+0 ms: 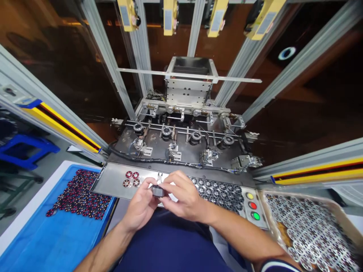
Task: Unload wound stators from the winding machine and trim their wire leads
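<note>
Close to my body, over the front edge of the metal tray [113, 177], both hands meet around a dark round part [157, 192]. The fingers and thumb of my left hand [141, 204] grip its left side. From the right, the fingers of my right hand [184, 194] close on the same part and cover some of it. Just behind it, a small forked metal tip [160, 176] shows on the tray; the rest is hidden. Several red-and-black round parts [132, 178] lie on the tray to the left. Many grey ring-shaped parts [218, 190] fill its right side.
Behind the tray stands a fixture plate [153, 143] with several round holders and clamps. A blue bin [56, 241] at left holds many red-and-black parts. At right are a button panel [253, 206] and a lined box [266, 211] of metal rings. Yellow light curtains [68, 126] flank the bench.
</note>
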### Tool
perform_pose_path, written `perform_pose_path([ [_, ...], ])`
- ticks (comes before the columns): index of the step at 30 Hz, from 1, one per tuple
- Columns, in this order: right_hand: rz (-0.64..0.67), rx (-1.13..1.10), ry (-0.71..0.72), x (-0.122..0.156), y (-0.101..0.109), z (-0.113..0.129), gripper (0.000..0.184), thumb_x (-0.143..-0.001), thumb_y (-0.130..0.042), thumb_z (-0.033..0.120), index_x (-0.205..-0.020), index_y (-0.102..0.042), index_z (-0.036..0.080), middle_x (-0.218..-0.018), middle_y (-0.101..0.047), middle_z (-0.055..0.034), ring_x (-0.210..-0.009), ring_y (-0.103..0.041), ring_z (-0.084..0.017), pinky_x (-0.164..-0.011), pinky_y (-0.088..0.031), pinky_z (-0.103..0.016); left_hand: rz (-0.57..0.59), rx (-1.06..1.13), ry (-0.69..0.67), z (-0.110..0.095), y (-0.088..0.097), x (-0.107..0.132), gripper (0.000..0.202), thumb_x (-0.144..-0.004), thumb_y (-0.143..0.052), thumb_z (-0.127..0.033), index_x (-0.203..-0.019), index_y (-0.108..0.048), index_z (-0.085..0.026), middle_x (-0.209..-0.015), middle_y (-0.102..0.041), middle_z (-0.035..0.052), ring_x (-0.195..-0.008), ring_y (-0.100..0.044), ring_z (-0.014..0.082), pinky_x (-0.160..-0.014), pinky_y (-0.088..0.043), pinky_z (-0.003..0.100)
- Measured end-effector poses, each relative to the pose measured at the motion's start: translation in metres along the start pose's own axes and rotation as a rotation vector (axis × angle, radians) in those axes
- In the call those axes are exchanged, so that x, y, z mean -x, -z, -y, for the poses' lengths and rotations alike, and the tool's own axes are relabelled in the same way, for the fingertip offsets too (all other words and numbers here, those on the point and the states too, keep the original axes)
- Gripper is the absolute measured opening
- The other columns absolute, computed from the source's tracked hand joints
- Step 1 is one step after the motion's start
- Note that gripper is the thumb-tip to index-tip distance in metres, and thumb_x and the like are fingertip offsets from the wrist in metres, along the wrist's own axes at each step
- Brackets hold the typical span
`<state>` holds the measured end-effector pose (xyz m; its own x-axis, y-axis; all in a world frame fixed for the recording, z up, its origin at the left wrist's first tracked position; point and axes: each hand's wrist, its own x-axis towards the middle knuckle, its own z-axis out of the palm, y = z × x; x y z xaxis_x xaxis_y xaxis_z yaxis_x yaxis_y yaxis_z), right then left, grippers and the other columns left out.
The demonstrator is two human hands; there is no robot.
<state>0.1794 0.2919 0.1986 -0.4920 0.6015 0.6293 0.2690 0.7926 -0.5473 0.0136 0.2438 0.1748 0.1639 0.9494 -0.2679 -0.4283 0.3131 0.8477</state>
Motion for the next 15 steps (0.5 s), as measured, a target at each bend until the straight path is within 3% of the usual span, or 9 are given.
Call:
perform_pose_path([
  [4,-0.043,0.069,-0.005,0.005,0.005,0.001,0.025,-0.085,-0.060,0.023,-0.110,-0.063,0.027,-0.084,-0.071,-0.0080,-0.078,-0.064,-0.023,-0.066,-0.056,-0.042,-0.075,-0.122,-0.083,0.004,-0.001,-0.002,0.061,-0.069,-0.071,-0.066,-0.111,-0.057,-0.024,-0.083,-0.069,0.0043,-0.078,-0.066,0.0215,-0.070,-0.053,0.032],
  [6,-0.005,0.017,-0.036,0.005,0.015,0.002,0.026,-0.085,-0.064,0.028,-0.111,-0.066,0.026,-0.099,-0.072,-0.0115,-0.092,-0.065,-0.025,-0.077,-0.057,-0.046,-0.089,-0.183,-0.108,0.004,0.002,-0.003,0.056,-0.070,-0.075,-0.059,-0.110,-0.063,-0.022,-0.086,-0.072,0.0060,-0.081,-0.067,0.0220,-0.073,-0.054,0.032],
  [10,0.235,-0.289,-0.196,-0.001,0.043,-0.002,0.016,-0.090,-0.061,0.024,-0.100,-0.074,0.023,-0.139,-0.056,-0.0115,-0.129,-0.052,-0.022,-0.107,-0.045,-0.044,-0.012,-0.391,-0.154,-0.001,0.010,-0.002,0.042,-0.068,-0.081,-0.045,-0.101,-0.074,-0.020,-0.096,-0.076,0.0098,-0.089,-0.070,0.0246,-0.079,-0.056,0.031],
  [13,0.427,-0.596,-0.291,-0.005,0.057,-0.011,0.013,-0.088,-0.064,0.020,-0.092,-0.075,0.016,-0.143,-0.053,-0.0116,-0.135,-0.048,-0.020,-0.111,-0.041,-0.035,0.075,-0.560,-0.143,-0.003,0.015,-0.002,0.037,-0.066,-0.083,-0.039,-0.099,-0.078,-0.022,-0.094,-0.077,0.0089,-0.084,-0.072,0.0229,-0.077,-0.058,0.029],
  [15,0.507,-0.768,-0.275,-0.004,0.062,-0.019,0.014,-0.087,-0.065,0.018,-0.094,-0.074,0.010,-0.144,-0.052,-0.0160,-0.138,-0.044,-0.021,-0.113,-0.037,-0.032,0.165,-0.619,-0.135,-0.002,0.018,-0.005,0.036,-0.068,-0.083,-0.037,-0.102,-0.078,-0.026,-0.095,-0.078,0.0075,-0.086,-0.072,0.0218,-0.080,-0.058,0.028],
])
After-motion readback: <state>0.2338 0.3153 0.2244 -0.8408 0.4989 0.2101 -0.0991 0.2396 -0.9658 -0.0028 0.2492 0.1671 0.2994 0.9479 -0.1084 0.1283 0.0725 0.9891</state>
